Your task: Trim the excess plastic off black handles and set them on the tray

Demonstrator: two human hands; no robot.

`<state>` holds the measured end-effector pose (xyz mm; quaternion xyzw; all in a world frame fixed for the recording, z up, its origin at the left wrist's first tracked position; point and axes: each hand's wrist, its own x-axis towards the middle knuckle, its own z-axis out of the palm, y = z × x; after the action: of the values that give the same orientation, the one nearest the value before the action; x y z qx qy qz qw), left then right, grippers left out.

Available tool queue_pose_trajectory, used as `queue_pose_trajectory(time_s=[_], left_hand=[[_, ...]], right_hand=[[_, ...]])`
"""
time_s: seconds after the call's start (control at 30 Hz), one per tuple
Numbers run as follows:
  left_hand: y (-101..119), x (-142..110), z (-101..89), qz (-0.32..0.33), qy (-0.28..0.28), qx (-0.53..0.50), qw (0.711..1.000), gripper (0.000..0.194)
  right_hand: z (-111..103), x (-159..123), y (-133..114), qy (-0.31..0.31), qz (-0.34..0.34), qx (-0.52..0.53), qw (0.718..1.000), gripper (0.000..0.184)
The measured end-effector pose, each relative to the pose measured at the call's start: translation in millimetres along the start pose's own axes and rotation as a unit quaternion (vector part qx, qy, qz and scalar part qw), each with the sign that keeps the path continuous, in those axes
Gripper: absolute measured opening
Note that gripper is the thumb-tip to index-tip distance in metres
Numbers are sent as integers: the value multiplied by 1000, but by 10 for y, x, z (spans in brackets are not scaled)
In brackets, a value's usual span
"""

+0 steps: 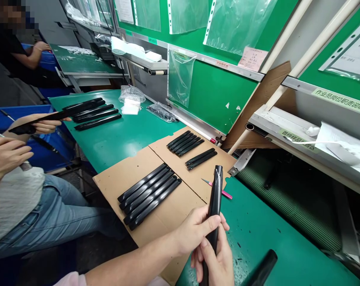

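My left hand (pixel 194 230) and my right hand (pixel 217 264) both grip the lower part of a long glossy black plastic strip (pixel 216 190). I hold it nearly upright above the near edge of the green table (pixel 257 230). The left hand's thumb lies across the strip, and the right hand wraps it just below. On a cardboard sheet (pixel 120 174) to the left lie several matching long strips (pixel 150 194) in a row. Shorter black strips (pixel 184 143) sit on a second cardboard piece farther back.
A pink-handled knife (pixel 220 190) lies behind the held strip. Another black piece (pixel 261 270) rests at the near table edge. A dark conveyor belt (pixel 287 198) runs at the right. A co-worker's hand (pixel 39 125) at the left holds a long black strip; more strips (pixel 93 113) lie beyond.
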<state>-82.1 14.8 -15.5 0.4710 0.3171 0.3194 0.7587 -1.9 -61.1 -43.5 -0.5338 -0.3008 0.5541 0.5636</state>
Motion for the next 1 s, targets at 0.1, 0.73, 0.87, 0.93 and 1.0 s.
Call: queue_pose_trajectory(time_s=[0.1, 0.73, 0.87, 0.93, 1.0], left_hand=[[23, -8, 3, -11, -8, 34, 999, 37], [-336, 117, -30, -182, 25, -74, 980, 50], [-511, 127, -76, -196, 52, -100, 974, 48], [-569, 129, -104, -197, 57, -115, 972, 45], [-610, 134, -130, -198, 55, -125, 971, 44]], right_hand=[[9, -11, -12, 4, 0, -4, 1000, 79], [-111, 121, 197, -24, 50, 34, 998, 59], [-131, 141, 308, -11, 67, 21, 997, 58], [-117, 146, 313, 0, 76, 23, 997, 58], [-104, 154, 304, 7, 83, 26, 996, 58]])
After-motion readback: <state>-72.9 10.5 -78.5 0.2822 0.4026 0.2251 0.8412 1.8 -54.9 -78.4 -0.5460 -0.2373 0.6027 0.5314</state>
